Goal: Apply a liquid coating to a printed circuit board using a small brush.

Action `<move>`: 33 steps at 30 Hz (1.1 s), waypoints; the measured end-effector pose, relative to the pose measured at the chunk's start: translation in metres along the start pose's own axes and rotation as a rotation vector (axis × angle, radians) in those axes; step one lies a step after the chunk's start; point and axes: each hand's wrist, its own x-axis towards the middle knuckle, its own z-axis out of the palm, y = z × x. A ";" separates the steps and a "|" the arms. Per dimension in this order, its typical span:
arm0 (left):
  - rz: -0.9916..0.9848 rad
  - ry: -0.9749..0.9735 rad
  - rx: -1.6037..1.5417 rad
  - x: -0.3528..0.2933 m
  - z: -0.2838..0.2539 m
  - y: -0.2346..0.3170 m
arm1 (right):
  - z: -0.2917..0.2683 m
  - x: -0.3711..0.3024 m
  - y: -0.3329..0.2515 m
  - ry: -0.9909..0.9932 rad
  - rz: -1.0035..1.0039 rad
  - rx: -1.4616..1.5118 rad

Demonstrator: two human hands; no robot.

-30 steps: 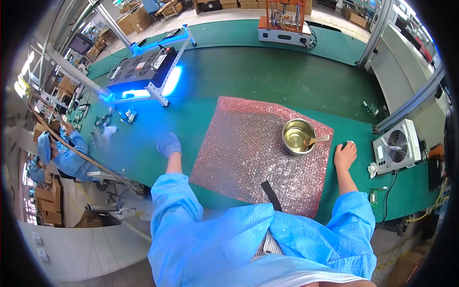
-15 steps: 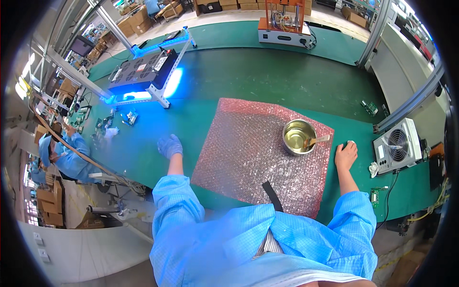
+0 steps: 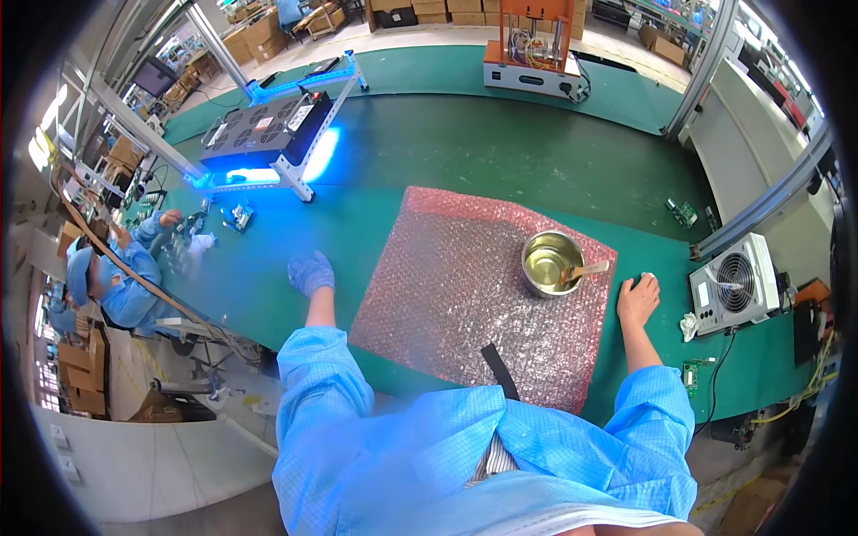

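While both arms reach out over the green table (image 3: 366,205), the person's gloved left hand (image 3: 311,273) rests on it with its fingers loose and let go. The bare right hand (image 3: 638,300) lies on the table too, its fingers spread and a little bent, with a loose grip; one pale spot at its fingertips is too small to make out. Between the two hands lies a big sheet of pink bubble wrap (image 3: 438,286). A round metal cup (image 3: 530,280) sits on its right part, near the right hand. It has yellowish liquid (image 3: 542,264) inside, and a brown handle (image 3: 588,269) leans out over its rim. A black strip (image 3: 498,370) lies on the near part of the wrap. Just right of the right hand stands a white box with a fan (image 3: 735,290).
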 end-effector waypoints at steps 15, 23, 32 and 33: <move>0.021 0.029 -0.020 0.002 -0.005 0.001 | -0.001 0.000 -0.001 -0.017 -0.014 -0.044; 0.040 0.119 -0.052 0.004 0.005 -0.003 | -0.001 0.000 -0.001 -0.015 -0.019 -0.067; 0.042 0.084 -0.038 0.005 0.004 -0.003 | -0.001 0.000 -0.001 -0.008 -0.018 -0.063; 0.043 0.103 -0.053 0.005 0.006 -0.004 | -0.001 0.000 -0.001 -0.008 -0.015 -0.059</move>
